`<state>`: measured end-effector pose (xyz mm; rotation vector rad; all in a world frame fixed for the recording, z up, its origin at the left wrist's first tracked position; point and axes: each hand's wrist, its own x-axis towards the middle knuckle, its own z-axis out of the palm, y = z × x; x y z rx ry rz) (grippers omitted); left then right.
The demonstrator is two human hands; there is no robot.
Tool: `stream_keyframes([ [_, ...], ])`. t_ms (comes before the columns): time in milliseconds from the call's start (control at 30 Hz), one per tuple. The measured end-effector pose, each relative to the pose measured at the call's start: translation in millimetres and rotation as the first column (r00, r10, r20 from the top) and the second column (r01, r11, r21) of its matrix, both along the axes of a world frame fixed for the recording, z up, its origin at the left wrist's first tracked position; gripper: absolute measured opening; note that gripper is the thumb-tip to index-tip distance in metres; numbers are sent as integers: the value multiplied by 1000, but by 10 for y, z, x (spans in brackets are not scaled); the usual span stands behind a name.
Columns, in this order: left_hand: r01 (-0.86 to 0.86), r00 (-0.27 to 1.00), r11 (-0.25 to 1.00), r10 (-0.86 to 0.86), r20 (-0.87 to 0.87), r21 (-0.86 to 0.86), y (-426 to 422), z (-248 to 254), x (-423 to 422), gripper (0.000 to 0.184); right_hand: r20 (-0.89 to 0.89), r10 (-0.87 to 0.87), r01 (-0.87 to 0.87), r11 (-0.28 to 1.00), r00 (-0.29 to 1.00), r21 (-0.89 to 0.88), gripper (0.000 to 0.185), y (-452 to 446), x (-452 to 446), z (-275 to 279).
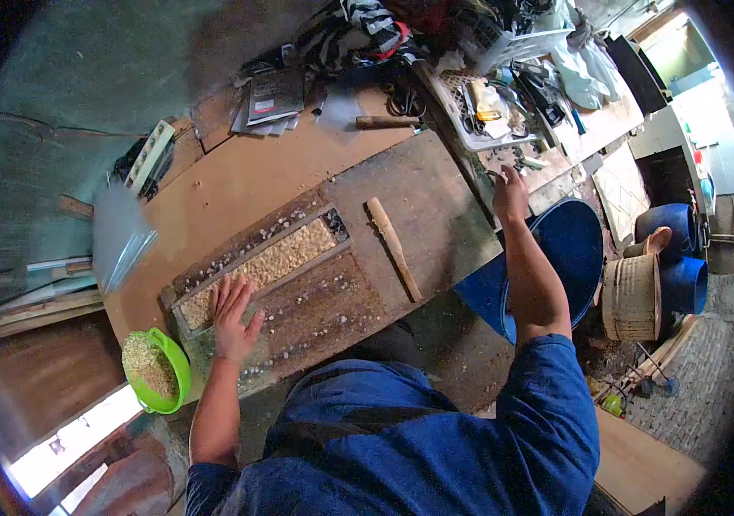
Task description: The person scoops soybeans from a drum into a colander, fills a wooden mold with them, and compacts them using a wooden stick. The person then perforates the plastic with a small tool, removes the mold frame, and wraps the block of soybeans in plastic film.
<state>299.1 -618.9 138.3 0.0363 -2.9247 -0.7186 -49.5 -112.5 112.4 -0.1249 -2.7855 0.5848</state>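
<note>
A long narrow wooden frame (276, 267) lies on the worn board, filled with pale grain-like pieces (289, 255). My left hand (234, 320) rests over the frame's near-left part, fingers spread on the pieces. Out to the right, above the blue barrel, my right hand (510, 193) is raised near the edge of the side table; its fingers are bent around something small and dark that I cannot make out. A wooden stick (393, 249) lies on the board to the right of the frame. The green bowl (179, 371) at the left holds more pale pieces.
A blue barrel (569, 258) stands below my right forearm. On the side table is a white tray (474, 142) of tools. Grey packets (275, 96) and a short wooden rod (386, 122) lie at the table's back. Clear plastic sheets (120, 236) are at the left.
</note>
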Motion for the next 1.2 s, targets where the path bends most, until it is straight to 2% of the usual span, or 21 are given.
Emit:
stream_keyframes([
  [67, -7, 1000, 1000, 7, -3, 8, -12, -11, 6, 55, 33, 31, -34, 996, 999, 84, 27, 14, -61, -61],
  [133, -17, 999, 1000, 17, 48, -1, -6, -9, 4, 54, 62, 44, -49, 995, 997, 87, 26, 37, -101, -111],
  [233, -32, 999, 999, 32, 29, -1, 25, 5, 7, 53, 79, 19, -28, 994, 997, 109, 22, 72, -182, -192],
  [300, -39, 999, 999, 39, 35, -12, 32, 16, -1, 53, 140, 68, -85, 990, 988, 115, 19, 116, -212, -199],
  [467, -69, 996, 997, 70, 51, -16, 65, 31, -1, 52, 35, 73, -79, 977, 997, 197, 15, -16, -127, -72],
  [567, -61, 997, 998, 62, 41, -21, 49, 16, -3, 51, 90, 115, -125, 985, 989, 121, 15, -99, -72, -36],
  [633, -58, 998, 998, 58, 41, 3, 52, 14, 3, 52, 148, 251, -250, 968, 957, -24, 15, -195, 59, 63],
  [700, -61, 998, 998, 60, 36, 12, 50, 10, 3, 52, 168, 292, -303, 952, 941, 44, 15, -237, 118, 99],
  [767, -65, 997, 998, 64, 30, 23, 50, 1, -3, 52, 334, 266, -335, 927, 904, 167, 15, -355, 199, 222],
  [833, -56, 998, 998, 55, 14, 42, 44, -16, 8, 52, 314, 324, -399, 892, 892, 212, 15, -380, 263, 274],
  [967, -57, 998, 998, 57, 1, 20, 27, -37, 28, 52, 231, 314, -358, 916, 921, 183, 16, -451, 324, 437],
  [1033, -46, 999, 998, 46, -11, 43, 28, -41, 24, 51, 265, 262, -255, 965, 928, -58, 18, -388, 296, 387],
  [1067, -52, 999, 998, 53, -14, 47, 35, -43, 25, 51, 330, 246, -172, 956, 911, -238, 17, -343, 283, 323],
  [1100, -56, 998, 997, 56, -3, 53, 41, -33, 31, 51, 329, 252, -180, 956, 910, -233, 17, -250, 274, 235],
  [1167, -78, 997, 995, 78, 9, 56, 37, -23, 31, 51, 195, 195, -177, 979, 961, -106, 25, -100, 274, 84],
  [1200, -68, 998, 997, 68, 9, 43, 36, -32, 34, 52, 170, 153, -177, 976, 973, 131, 24, -137, 293, 163],
])
